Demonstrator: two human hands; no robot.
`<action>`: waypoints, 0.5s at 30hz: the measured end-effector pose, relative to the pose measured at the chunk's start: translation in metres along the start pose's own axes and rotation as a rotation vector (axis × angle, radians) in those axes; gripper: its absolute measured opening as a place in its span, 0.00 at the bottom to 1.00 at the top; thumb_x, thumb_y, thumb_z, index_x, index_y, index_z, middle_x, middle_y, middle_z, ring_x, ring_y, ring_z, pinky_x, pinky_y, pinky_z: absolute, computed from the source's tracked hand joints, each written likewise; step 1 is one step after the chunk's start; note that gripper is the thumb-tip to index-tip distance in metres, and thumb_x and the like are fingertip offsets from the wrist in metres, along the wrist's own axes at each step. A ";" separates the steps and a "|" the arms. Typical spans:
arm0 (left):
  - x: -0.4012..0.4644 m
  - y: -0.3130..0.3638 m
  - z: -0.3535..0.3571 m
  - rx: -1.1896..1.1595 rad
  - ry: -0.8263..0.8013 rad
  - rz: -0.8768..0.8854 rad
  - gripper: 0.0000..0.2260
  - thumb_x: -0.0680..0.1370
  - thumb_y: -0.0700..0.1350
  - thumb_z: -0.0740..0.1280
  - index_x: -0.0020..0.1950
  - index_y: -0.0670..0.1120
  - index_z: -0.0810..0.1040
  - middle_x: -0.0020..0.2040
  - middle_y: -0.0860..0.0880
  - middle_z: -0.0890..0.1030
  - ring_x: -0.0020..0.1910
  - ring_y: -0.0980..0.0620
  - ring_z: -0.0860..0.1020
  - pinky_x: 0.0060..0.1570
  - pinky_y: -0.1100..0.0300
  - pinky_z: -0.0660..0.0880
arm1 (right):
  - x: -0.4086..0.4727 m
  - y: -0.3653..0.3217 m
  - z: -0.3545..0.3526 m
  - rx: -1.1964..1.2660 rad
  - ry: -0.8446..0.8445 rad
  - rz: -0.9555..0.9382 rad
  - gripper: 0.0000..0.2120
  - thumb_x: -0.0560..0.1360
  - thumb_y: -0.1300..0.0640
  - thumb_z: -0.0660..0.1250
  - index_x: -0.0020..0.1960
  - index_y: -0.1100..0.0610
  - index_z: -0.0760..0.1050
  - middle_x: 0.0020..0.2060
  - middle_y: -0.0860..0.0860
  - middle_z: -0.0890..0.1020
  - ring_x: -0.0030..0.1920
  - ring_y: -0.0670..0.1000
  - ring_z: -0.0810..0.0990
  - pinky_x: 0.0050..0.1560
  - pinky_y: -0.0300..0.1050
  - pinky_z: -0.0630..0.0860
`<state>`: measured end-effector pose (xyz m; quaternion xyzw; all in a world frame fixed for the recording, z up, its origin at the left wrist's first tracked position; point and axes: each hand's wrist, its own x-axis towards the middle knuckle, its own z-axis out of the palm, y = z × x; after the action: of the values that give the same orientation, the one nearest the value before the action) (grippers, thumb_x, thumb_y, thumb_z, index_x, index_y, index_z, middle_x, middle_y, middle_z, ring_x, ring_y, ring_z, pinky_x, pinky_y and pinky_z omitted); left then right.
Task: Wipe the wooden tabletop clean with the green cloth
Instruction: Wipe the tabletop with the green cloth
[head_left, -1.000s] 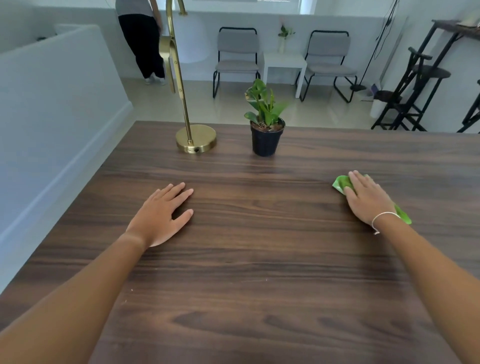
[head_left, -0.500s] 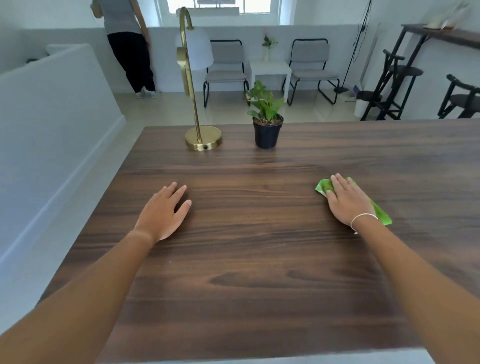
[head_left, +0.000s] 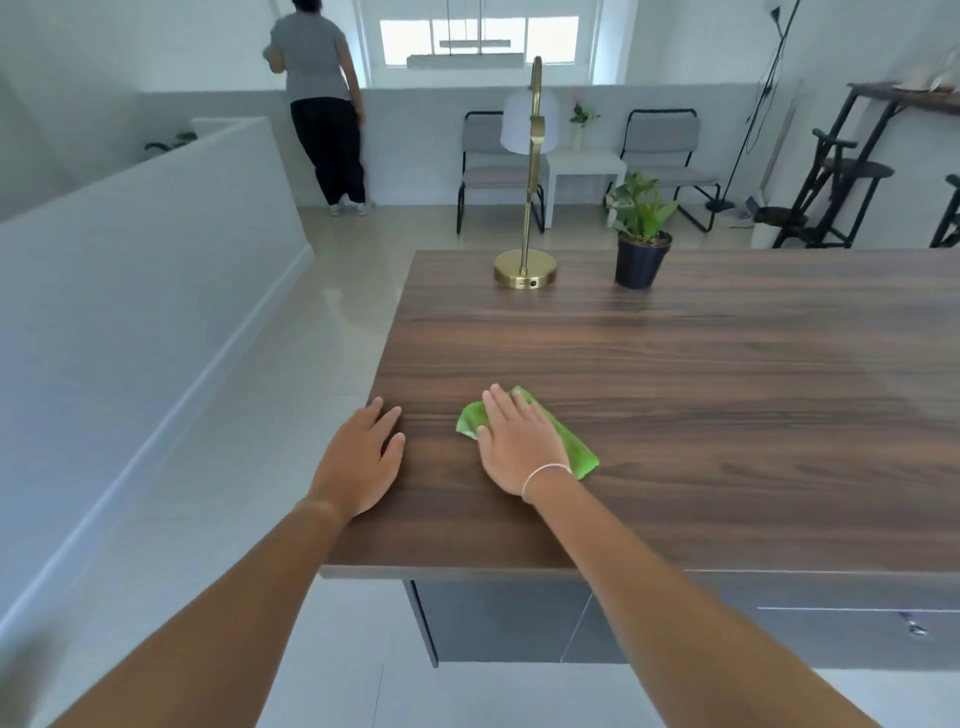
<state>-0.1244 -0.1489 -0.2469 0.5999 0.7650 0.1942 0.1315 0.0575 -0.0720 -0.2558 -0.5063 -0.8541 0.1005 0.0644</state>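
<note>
On a dark wooden table (head_left: 701, 395), near its left edge, the right hand (head_left: 514, 447) lies flat on a green cloth (head_left: 574, 449), fingers (head_left: 501, 405) straight and pressing it down. The left hand (head_left: 358, 457) rests open at the table's 9 o'clock edge, just beside the cloth. A brass lamp (head_left: 525, 267) and potted plant (head_left: 640, 244) stand toward 12 o'clock. No dirt shows, so progress is hard to judge; the wide area toward 3 o'clock probably remains.

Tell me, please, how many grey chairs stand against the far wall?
2: one grey chair behind the gold lamp, the other grey chair behind the potted plant, a small white table between them. More may be hidden.
</note>
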 end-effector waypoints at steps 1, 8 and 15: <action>-0.002 0.000 0.001 0.016 -0.012 0.008 0.21 0.81 0.49 0.54 0.74 0.47 0.62 0.77 0.47 0.56 0.76 0.48 0.53 0.74 0.55 0.48 | -0.006 -0.011 0.004 -0.005 -0.009 -0.032 0.26 0.81 0.51 0.47 0.77 0.57 0.48 0.77 0.50 0.51 0.77 0.53 0.49 0.76 0.47 0.46; -0.006 0.001 0.009 0.113 -0.013 0.073 0.22 0.80 0.50 0.53 0.74 0.46 0.61 0.77 0.46 0.58 0.76 0.45 0.54 0.74 0.53 0.50 | -0.068 0.031 -0.001 -0.043 -0.016 -0.081 0.26 0.81 0.49 0.47 0.77 0.53 0.48 0.77 0.47 0.51 0.77 0.49 0.49 0.75 0.44 0.45; -0.011 0.001 0.011 0.137 0.000 0.075 0.22 0.80 0.50 0.53 0.74 0.46 0.61 0.77 0.45 0.59 0.76 0.44 0.55 0.75 0.52 0.51 | -0.077 0.122 -0.032 -0.029 0.017 0.302 0.25 0.81 0.51 0.48 0.76 0.55 0.50 0.77 0.49 0.52 0.77 0.52 0.50 0.75 0.46 0.47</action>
<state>-0.1159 -0.1580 -0.2570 0.6358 0.7533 0.1465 0.0827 0.2051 -0.0797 -0.2538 -0.6308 -0.7689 0.0923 0.0484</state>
